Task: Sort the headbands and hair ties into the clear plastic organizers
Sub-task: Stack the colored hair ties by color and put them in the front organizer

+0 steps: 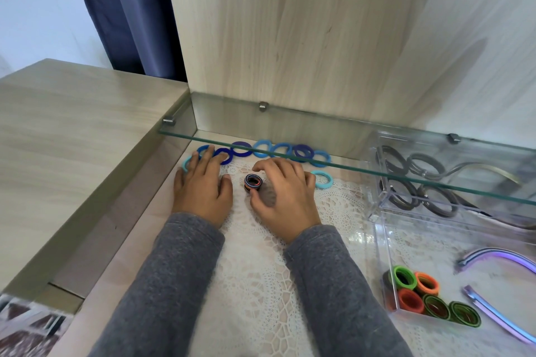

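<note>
A row of blue and light-blue hair ties [262, 150] lies on the shelf under a glass shelf edge. My left hand [203, 184] rests flat with its fingertips on the leftmost blue ties. My right hand [285, 193] hovers with curved fingers beside a small stack of dark striped hair ties [253, 182]; thumb and index finger flank it, and I cannot tell whether they touch it. A lone light-blue tie [322, 179] lies just right of that hand. Two clear plastic organizers stand at right: the far one [374, 206] holds grey ties, the near one [385, 278] green and orange ties.
A glass shelf [348, 166] runs across above the ties. White lace doily [261, 284] covers the shelf. Purple headbands [493, 258] lie in the near organizer, a dark headband in the far one. Wooden walls close the left and back.
</note>
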### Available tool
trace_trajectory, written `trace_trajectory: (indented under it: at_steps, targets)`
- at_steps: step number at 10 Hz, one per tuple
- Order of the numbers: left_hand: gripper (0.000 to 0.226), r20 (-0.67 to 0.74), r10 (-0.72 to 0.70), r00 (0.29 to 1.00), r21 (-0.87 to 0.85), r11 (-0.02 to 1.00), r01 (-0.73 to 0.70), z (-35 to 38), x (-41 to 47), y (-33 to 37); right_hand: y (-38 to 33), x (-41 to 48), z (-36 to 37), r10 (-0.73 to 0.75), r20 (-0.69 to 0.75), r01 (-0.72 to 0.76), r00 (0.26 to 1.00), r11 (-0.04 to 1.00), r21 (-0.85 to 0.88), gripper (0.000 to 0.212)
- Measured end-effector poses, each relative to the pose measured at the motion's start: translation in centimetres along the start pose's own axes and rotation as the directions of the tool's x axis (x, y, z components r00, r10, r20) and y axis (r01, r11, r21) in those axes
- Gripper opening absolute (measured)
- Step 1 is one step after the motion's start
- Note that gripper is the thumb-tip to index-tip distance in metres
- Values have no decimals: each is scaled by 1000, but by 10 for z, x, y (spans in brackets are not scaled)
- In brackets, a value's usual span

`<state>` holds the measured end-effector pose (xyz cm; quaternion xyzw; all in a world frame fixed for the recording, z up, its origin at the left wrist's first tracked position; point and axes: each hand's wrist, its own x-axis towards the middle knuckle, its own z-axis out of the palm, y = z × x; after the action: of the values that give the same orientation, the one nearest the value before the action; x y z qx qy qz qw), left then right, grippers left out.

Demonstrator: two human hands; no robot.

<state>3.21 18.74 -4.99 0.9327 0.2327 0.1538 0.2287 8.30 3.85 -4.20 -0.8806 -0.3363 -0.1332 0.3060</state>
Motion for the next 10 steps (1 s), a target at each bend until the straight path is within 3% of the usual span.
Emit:
trace_trajectory:
  at_steps: [5,9,10]
  targets:
    - [48,-17,19,1000,-10,1000,-19,0,0,0,0,2,-1,-26,40,29,999,997,-67,17]
    - [49,-49,127,991,41,991,-125,3,0,0,-5,8,-8,-30,168,67,985,974,-217,24]
    - [48,-124,175,977,42,984,-171,4,-4,0,-8,4,-18,-40,213,93,976,964,-248,26]
